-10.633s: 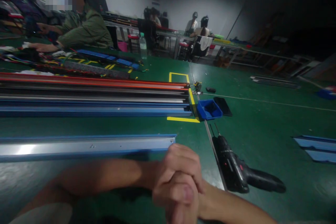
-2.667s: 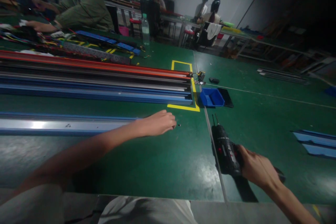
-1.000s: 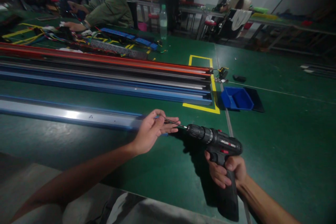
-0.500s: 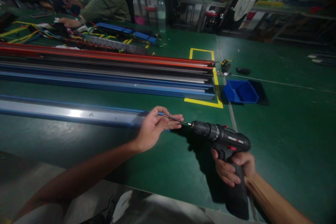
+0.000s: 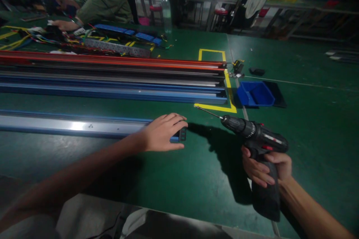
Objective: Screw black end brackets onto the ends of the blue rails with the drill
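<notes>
My right hand (image 5: pixel 265 166) is wrapped around the grip of a black cordless drill (image 5: pixel 256 134). A long thin bit (image 5: pixel 209 111) sticks out of its chuck, pointing left and slightly up, with a small dark piece at the tip. My left hand (image 5: pixel 164 132) lies over the right end of a blue and silver metal rail (image 5: pixel 70 124), fingers stretched out and thumb apart along the near side. Past the fingertips shows a black end plate with holes (image 5: pixel 183 134). How firmly the left hand touches the rail cannot be made out.
Behind lie several blue, black and orange rails (image 5: pixel 112 91) by yellow tape (image 5: pixel 230 89). A blue bin (image 5: pixel 256 94) stands right of them. Wiring (image 5: pixel 64 37) and a water bottle (image 5: pixel 166 13) are farther back, where a green-sleeved person (image 5: pixel 103 0) handles wires.
My left hand has left the drill bit and turned palm down onto the rail's end. The drill has moved right, its bit now clear of the left hand.
</notes>
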